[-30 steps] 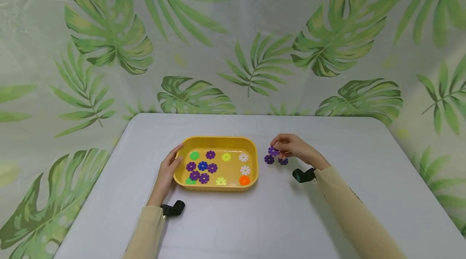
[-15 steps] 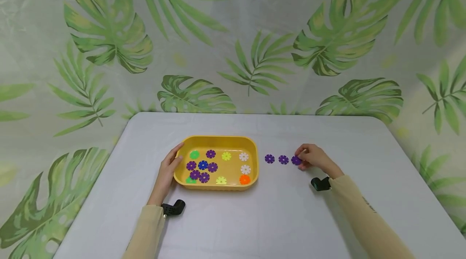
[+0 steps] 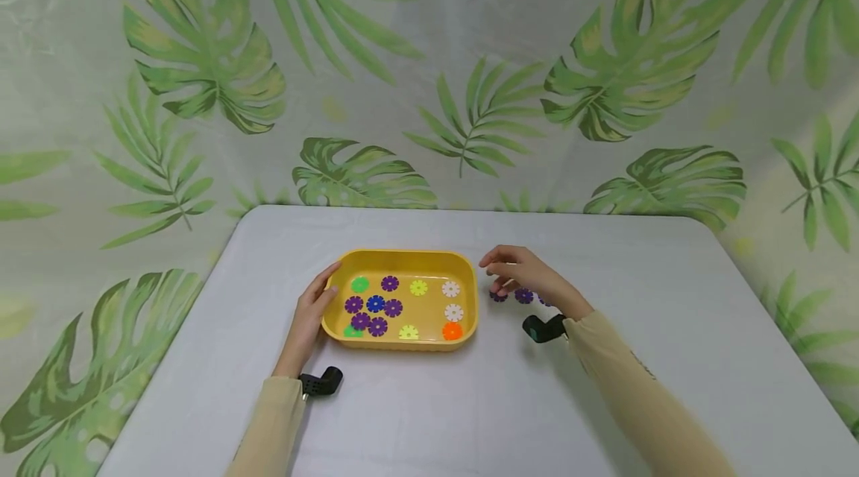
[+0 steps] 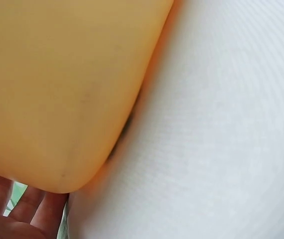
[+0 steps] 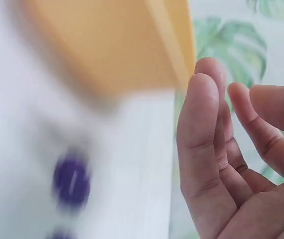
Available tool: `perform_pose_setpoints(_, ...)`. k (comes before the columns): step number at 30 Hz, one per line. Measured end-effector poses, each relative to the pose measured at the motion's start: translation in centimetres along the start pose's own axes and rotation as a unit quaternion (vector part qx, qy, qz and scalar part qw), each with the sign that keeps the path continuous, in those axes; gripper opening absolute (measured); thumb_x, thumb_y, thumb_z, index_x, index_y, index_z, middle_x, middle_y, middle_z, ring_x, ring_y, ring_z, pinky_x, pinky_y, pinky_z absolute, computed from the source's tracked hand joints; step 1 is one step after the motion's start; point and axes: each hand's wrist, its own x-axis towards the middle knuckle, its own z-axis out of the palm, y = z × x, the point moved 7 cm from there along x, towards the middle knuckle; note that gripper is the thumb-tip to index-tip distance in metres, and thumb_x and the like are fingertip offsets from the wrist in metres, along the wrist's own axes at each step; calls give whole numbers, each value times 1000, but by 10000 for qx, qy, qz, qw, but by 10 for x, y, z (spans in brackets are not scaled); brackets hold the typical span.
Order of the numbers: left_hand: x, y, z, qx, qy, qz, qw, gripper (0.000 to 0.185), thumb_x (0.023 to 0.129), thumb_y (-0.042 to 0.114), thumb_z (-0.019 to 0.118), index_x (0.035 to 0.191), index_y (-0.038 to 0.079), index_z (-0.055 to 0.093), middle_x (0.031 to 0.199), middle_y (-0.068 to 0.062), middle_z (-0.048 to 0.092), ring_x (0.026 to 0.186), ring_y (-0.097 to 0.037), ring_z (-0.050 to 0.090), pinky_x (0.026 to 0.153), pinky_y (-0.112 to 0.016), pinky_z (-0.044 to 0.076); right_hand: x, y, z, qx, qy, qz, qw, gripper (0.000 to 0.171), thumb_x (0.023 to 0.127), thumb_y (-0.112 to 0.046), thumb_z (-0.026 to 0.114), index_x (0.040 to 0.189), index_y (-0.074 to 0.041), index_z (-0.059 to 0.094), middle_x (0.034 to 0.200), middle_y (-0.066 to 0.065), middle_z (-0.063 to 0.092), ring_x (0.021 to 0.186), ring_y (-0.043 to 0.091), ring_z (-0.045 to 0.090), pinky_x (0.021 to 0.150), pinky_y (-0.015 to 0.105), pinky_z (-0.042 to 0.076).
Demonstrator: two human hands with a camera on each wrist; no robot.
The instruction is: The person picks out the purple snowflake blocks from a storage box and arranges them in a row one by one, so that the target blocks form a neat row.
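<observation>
We see the left hand point(image 3: 310, 313) resting against the left end of the yellow tray point(image 3: 403, 259), fingers straight along its rim and wall; it only touches the tray, gripping nothing. In the left wrist view the fingertips point(image 4: 12, 209) lie under the tray's rounded corner point(image 4: 57, 99), on the white table point(image 4: 221, 124).

The right hand point(image 3: 520, 273) hovers just right of the tray's far right corner, fingers loosely spread and holding nothing; the right wrist view shows its fingers point(image 5: 207, 144) apart and relaxed, with the tray's wall point(image 5: 107, 50) close ahead. Under and beside this hand a row of purple discs point(image 3: 523, 296) lies flat on the table point(image 3: 470, 402), just right of the tray. The hand partly covers the row, so we cannot count the discs. One blurred purple disc point(image 5: 71, 180) shows below the hand in the right wrist view.

Inside the tray lie more flower-shaped discs: several purple ones with a blue one point(image 3: 375, 303) in the left half, a green one point(image 3: 359, 285) at the far left, another green at the near left, two yellow, two white point(image 3: 451, 289) and an orange one point(image 3: 452, 330) at the near right.

A leaf-print backdrop point(image 3: 429, 74) hangs behind the table.
</observation>
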Motion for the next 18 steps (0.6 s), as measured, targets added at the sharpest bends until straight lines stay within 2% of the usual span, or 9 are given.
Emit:
perform_pose_setpoints(4, 0, 0, 0, 2, -15, -2, 10000, 45, 103, 15, 40, 148, 11, 37, 155, -6, 27, 143, -20, 18, 115, -37, 20, 18, -25, 35, 99, -407, -94, 9991, 30, 99, -14, 51, 118, 9, 54, 108, 25, 56, 78, 29, 62, 74, 37, 58)
perform_pose_setpoints(9, 0, -1, 0, -26, -51, 38, 10000, 45, 103, 14, 41, 148, 10, 37, 155, -6, 26, 143, -21, 17, 115, -38, 19, 40, -42, 78, 127, -962, -161, 9951, 31, 99, -14, 50, 119, 9, 54, 112, 29, 56, 87, 42, 62, 76, 39, 58)
perform_pose_setpoints(11, 2, -4, -1, -68, -53, 67, 9999, 45, 103, 13, 41, 148, 10, 37, 155, -7, 26, 143, -22, 17, 115, -39, 19, 48, -44, 92, 125, -1161, -115, 9931, 32, 100, -14, 50, 121, 9, 54, 115, 30, 55, 89, 43, 61, 77, 41, 57)
perform_pose_setpoints(15, 8, -18, -5, -156, 12, 71, 9999, 44, 103, 16, 42, 147, 13, 39, 154, -3, 27, 143, -19, 17, 116, -38, 18, 64, -41, 116, 7, -1424, 60, 9898, 31, 99, -13, 51, 120, 8, 56, 116, 25, 58, 81, 31, 65, 76, 39, 57)
perform_pose_setpoints(18, 12, -26, -6, -137, 71, 64, 9999, 43, 103, 20, 43, 146, 18, 41, 154, 1, 29, 142, -15, 18, 115, -35, 19, 72, -37, 129, 4, -1566, 310, 9872, 28, 99, -11, 51, 120, 7, 57, 114, 20, 60, 78, 27, 66, 75, 38, 58)
